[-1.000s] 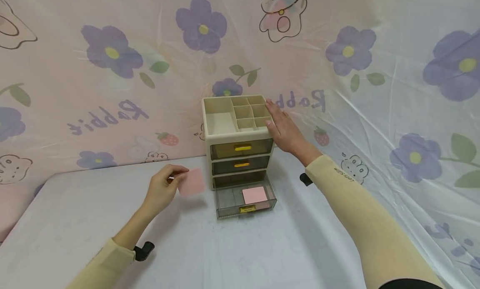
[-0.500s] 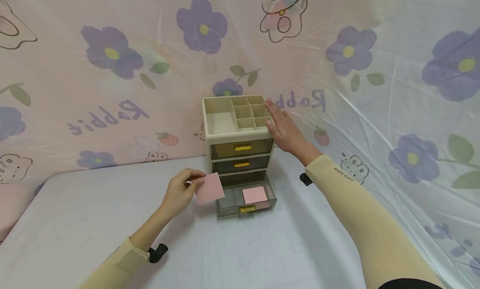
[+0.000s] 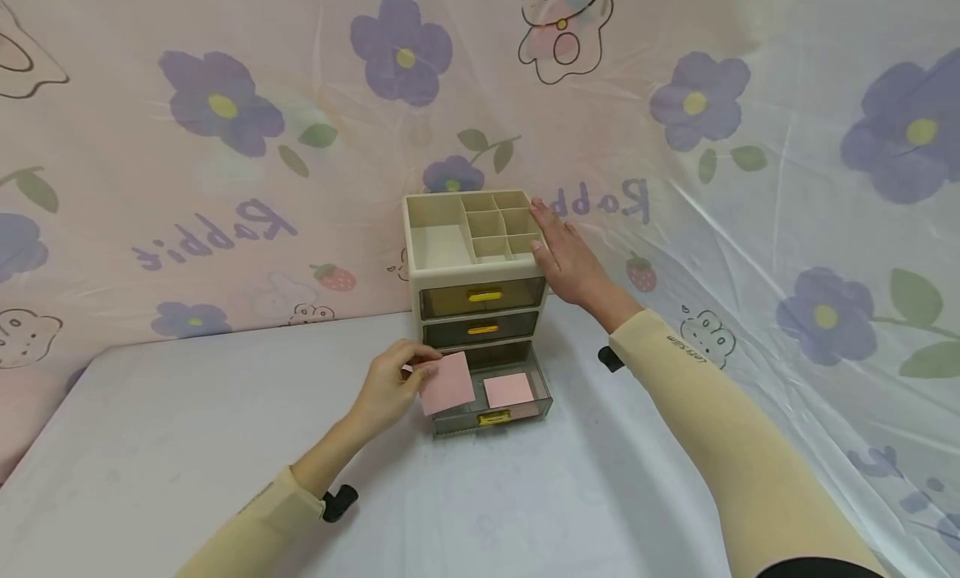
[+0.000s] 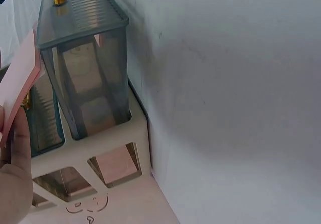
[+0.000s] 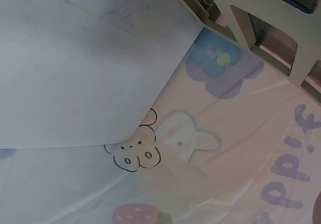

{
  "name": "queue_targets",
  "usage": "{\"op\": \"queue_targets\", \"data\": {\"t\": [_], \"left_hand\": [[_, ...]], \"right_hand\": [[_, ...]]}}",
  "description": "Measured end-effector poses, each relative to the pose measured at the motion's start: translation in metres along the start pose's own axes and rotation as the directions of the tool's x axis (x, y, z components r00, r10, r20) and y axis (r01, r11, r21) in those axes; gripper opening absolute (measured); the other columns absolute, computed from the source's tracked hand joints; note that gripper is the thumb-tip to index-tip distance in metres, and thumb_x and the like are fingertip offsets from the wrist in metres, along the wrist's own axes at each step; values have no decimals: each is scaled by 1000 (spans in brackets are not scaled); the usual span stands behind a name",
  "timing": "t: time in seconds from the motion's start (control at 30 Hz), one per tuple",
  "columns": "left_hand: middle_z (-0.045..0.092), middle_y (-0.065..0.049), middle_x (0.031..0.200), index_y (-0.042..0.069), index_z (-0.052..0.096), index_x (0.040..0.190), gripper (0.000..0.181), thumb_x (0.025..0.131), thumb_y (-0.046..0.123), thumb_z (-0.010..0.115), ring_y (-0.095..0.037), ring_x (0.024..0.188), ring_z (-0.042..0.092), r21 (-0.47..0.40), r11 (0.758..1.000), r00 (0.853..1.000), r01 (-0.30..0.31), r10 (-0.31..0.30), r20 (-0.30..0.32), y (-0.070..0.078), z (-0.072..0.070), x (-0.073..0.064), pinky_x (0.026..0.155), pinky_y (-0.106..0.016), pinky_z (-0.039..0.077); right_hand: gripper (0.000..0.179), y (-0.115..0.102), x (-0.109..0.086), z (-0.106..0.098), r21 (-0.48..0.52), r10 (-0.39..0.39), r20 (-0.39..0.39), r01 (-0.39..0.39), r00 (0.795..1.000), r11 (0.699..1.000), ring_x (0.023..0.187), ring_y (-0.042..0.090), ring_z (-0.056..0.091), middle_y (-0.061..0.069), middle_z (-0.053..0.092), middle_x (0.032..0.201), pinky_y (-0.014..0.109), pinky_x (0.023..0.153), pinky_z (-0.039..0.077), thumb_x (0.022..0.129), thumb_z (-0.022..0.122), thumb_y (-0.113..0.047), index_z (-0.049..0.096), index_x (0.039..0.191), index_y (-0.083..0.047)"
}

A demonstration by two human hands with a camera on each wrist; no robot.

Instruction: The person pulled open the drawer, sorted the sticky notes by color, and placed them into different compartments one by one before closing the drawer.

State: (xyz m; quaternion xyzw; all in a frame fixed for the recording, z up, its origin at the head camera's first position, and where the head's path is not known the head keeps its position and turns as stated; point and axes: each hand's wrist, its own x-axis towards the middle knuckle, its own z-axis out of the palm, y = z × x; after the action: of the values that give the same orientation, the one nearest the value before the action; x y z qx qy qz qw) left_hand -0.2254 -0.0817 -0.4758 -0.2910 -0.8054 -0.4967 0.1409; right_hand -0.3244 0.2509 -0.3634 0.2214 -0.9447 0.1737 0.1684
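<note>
My left hand (image 3: 390,388) pinches a pink sticky note pad (image 3: 448,384) by its left edge, between thumb and fingers. The pad is tilted and overlaps the left part of a pulled-out clear grey drawer (image 3: 454,425); its thickness shows in the left wrist view. Inside that drawer, on the right, lies a second pink sticky note pad (image 3: 507,389). The drawer is the lowest of a cream desktop organizer (image 3: 480,271). My right hand (image 3: 573,264) rests with extended fingers against the organizer's upper right edge.
Two upper drawers with yellow handles (image 3: 485,296) are closed. Dividers split the organizer's top into compartments (image 3: 487,223). A white table (image 3: 247,411) lies beneath, and a flower-and-rabbit printed cloth (image 3: 300,228) hangs right behind the organizer.
My left hand has carried the pinched sticky note pad rightward, from beside the organizer to over the drawer's left part. The right hand stays where it was.
</note>
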Motion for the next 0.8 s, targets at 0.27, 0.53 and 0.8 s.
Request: {"op": "queue_targets", "data": {"t": [0.27, 0.53, 0.8], "left_hand": [[69, -3, 100, 7, 75, 107, 15, 94, -1, 75, -15, 87, 63, 28, 998, 996, -63, 61, 62, 6, 11, 9, 72, -25, 58], [68, -3, 98, 6, 74, 105, 13, 94, -1, 74, -12, 79, 57, 81, 991, 987, -106, 94, 132, 4, 22, 13, 67, -24, 53], [68, -4, 103, 6, 74, 107, 13, 96, 0, 73, -12, 84, 61, 123, 988, 973, -92, 63, 222, -2, 28, 9, 71, -24, 56]], "right_hand": [[66, 1, 0, 1, -2, -9, -10, 9, 1000, 1000, 160, 27, 10, 7, 7, 175, 56, 128, 10, 110, 27, -38, 10, 167, -10], [66, 1, 0, 1, 2, -3, -11, 3, 1000, 1000, 161, 27, 9, 7, 7, 175, 53, 129, 7, 110, 27, -39, 10, 167, -10], [66, 2, 0, 2, 2, -20, -25, 20, 999, 1000, 160, 27, 10, 7, 8, 175, 57, 128, 11, 110, 26, -39, 11, 167, -9]]}}
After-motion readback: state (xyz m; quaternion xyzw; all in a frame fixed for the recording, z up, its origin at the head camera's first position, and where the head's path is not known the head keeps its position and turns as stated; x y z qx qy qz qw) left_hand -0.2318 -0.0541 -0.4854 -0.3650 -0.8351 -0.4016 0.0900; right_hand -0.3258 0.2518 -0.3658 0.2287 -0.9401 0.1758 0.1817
